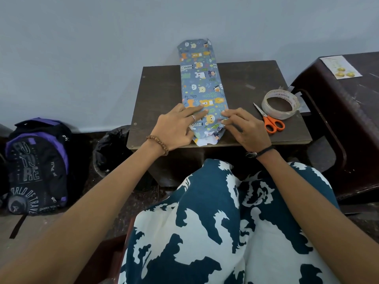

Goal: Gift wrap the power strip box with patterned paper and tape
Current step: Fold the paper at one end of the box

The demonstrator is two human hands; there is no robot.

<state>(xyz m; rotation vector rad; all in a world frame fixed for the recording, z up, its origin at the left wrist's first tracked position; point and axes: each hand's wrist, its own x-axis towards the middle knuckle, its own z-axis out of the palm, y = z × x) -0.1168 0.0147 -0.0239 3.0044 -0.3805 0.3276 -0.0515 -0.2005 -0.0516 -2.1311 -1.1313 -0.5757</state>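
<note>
1. Power strip box [202,87], one long narrow package already covered in blue paper printed with cartoon bears and other animals, lies lengthwise on the small dark brown wooden table [162,95], its far end jutting past the table's back edge toward the pale grey wall [102,48].
2. At the near end one loose flap of the paper shows its white underside at the table's front edge.
3. One left hand [176,128], with a ring and a brown bead bracelet, lies flat on the near end of the package, fingers straight and pressing the paper down.
4. One right hand [244,128], with a dark wristband, rests on the package's right edge, its fingertips bent onto the paper fold; whether it pinches the paper or only presses it I cannot tell.
5. One roll of clear tape [280,106] lies on the table to the right of the package.
6. One pair of orange-handled scissors [269,120] lies just beside the roll, touching it.
7. One black and purple backpack [37,167] stands on the floor to the left.
</note>
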